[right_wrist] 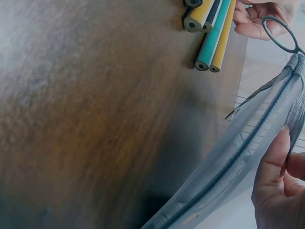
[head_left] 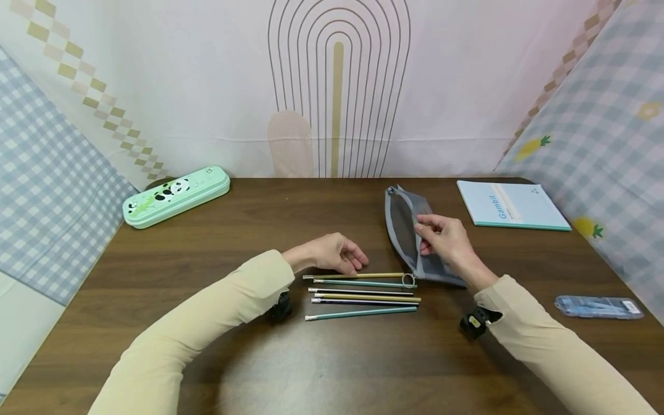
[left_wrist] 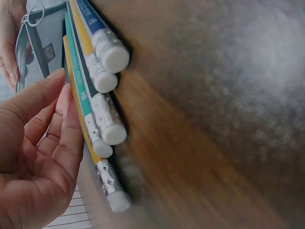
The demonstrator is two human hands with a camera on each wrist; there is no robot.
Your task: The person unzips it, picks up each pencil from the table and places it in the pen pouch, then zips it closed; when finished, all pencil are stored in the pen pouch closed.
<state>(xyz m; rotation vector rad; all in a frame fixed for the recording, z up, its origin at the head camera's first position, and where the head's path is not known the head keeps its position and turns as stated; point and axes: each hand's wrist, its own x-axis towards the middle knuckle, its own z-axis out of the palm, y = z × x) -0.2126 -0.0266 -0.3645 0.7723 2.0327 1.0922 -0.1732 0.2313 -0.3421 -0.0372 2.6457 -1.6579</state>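
Observation:
Several pencils with white erasers lie side by side on the brown table, erasers to the left. My left hand (head_left: 334,253) is just behind the rearmost yellow pencil (head_left: 378,275), fingers loosely bent. In the left wrist view its fingers are beside that pencil without closing round it; whether they touch it I cannot tell. My right hand (head_left: 447,237) pinches the rim of a grey mesh zipper pouch (head_left: 443,268), whose mouth gapes. The pouch's zipper ring (head_left: 409,280) lies over the pencils' right ends. Nearest the front, apart from the others, lies a green pencil (head_left: 363,313).
A mint pencil case with a panda (head_left: 176,196) lies at the back left. At the back right is a light blue notebook (head_left: 513,204). A small translucent blue case (head_left: 599,307) lies near the right edge. Cloth hangs behind and at both sides.

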